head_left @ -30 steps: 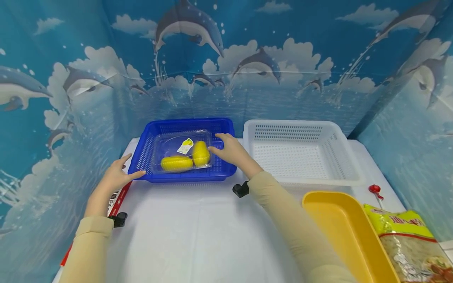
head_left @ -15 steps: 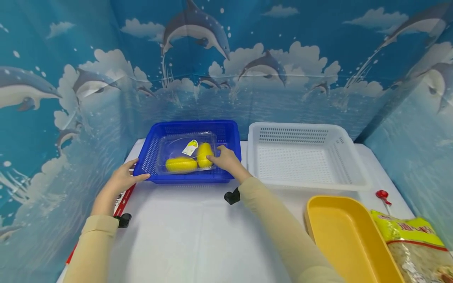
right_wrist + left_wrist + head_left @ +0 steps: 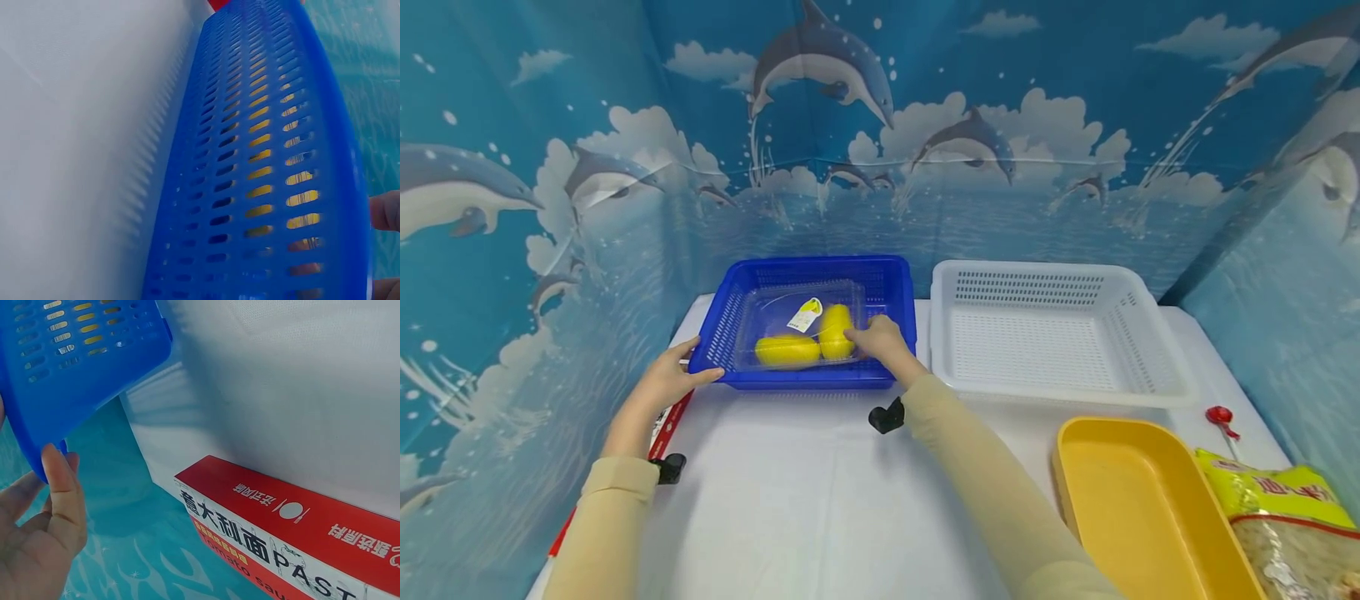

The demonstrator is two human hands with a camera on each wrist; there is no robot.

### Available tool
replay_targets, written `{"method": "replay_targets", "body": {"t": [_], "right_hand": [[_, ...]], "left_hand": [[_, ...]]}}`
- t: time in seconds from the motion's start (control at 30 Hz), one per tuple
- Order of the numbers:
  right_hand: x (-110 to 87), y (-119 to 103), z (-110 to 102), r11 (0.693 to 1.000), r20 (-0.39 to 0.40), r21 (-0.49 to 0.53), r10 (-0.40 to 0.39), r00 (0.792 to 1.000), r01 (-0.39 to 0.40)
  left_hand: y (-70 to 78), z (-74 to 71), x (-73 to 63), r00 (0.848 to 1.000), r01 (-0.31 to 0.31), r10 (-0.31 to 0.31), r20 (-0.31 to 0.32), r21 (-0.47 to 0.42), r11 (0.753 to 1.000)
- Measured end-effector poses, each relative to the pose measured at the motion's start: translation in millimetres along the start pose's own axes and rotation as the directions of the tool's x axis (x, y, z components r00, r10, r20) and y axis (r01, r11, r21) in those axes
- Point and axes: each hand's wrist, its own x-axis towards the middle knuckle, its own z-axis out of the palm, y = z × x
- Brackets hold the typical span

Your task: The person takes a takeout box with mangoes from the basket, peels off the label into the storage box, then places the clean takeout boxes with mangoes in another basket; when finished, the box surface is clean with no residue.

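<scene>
A white table (image 3: 775, 500) spreads across the middle and bottom of the head view, its top lightly creased and its far right corner rounded. On it, a blue basket (image 3: 820, 382) sits left of centre, near the back edge. A white basket (image 3: 1030, 346) stands just beside it, right of centre. A yellow tray (image 3: 1142, 500) lies toward the lower right, cut off by the frame's bottom. A red lollipop (image 3: 1219, 415) lies to its right, above a bag (image 3: 1292, 500) at the lower right edge. Along the table's left edge lies a red-and-white box (image 3: 281, 531).
</scene>
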Motion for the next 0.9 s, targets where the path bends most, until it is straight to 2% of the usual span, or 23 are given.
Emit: {"method": "replay_targets", "body": {"t": [0.33,0.6,0.73,0.9], "right_hand": [[-20.1,-9.5,-30.2,0.996,-0.029,0.066,-0.06,0.998,0.062],[-39.9,-3.4,-72.2,0.968,0.051,0.25,-0.036,0.998,0.022],[-60.7,8.6,-101.1,0.973,0.063,0.229,-0.018,0.998,0.003],[-101.1,35.6,-137.6,0.979,0.085,0.203,-0.044,0.995,0.026]], "left_hand": [[-0.5,0.3,-2.5,1.0,-0.005,0.005,-0.001,-0.019,1.0],[-2.2,1.4,-1.4,1.0,0.023,-0.023,-0.007,-0.039,0.999],[-1.8,1.0,-1.7,1.0,0.023,-0.023,0.002,-0.045,0.999],[-1.0,-0.5,-2.2,1.0,0.012,-0.011,0.004,-0.061,0.998]]}}
